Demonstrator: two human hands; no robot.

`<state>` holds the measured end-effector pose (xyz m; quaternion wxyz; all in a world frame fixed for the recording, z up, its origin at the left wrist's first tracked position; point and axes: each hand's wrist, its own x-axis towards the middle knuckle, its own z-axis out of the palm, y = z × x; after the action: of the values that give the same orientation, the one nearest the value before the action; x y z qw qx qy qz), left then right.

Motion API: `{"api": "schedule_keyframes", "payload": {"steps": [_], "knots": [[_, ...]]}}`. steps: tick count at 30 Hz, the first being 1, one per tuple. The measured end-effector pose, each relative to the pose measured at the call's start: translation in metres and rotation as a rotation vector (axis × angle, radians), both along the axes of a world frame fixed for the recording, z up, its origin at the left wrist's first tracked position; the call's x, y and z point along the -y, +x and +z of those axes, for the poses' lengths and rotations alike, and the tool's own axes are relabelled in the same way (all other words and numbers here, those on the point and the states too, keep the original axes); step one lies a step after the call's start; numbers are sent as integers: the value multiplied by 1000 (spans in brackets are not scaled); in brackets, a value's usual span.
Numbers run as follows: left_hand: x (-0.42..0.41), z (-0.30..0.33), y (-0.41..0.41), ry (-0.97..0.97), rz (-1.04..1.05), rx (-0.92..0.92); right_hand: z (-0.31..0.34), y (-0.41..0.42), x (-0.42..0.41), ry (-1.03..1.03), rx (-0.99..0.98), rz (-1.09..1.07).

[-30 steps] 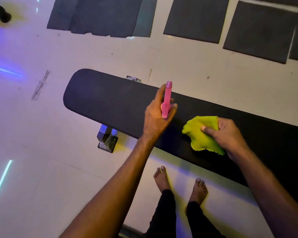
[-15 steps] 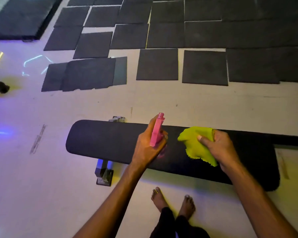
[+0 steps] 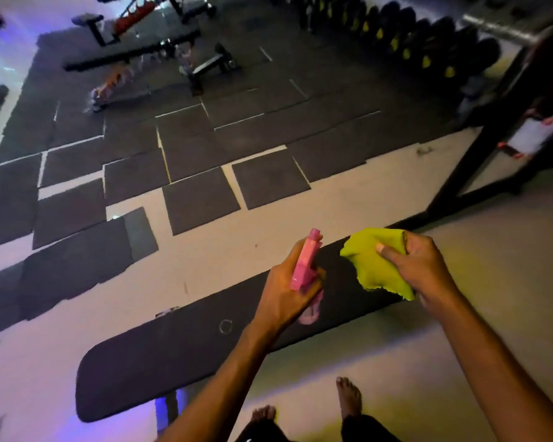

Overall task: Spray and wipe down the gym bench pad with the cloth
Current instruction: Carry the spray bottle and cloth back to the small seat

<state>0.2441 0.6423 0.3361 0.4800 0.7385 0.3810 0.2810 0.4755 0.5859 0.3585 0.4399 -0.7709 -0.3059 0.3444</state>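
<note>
My left hand (image 3: 281, 295) is wrapped round the pink sprayer (image 3: 304, 262) and my right hand (image 3: 419, 266) is bunched on the cloth (image 3: 372, 261), both above the pad (image 3: 173, 355), whose long axis runs from near left to far right beneath them. The right hand is nearer the far end; I judge the unwiped near-left stretch lies off the left hand. Beyond are pale floor (image 3: 224, 244), dark mats (image 3: 198, 202) and blurred gym gear.

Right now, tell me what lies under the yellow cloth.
Under the yellow cloth, bunched in the right hand, lies the black bench pad. The pad's surface beneath the cloth is covered, so whether cloth and pad touch cannot be told.
</note>
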Motion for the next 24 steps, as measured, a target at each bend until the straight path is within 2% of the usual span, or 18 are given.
{"api": "schedule_keyframes", "payload": {"steps": [6,12,24], "knots": [[27,4,-5,25,-332,42,2,-42,96,-38,67,-379],[89,20,-25,-1,-644,120,-11,-116,214,-17,-45,-785],[279,-10,-96,-86,-1161,1,-52,-318,446,-68,-60,-1346]]}}
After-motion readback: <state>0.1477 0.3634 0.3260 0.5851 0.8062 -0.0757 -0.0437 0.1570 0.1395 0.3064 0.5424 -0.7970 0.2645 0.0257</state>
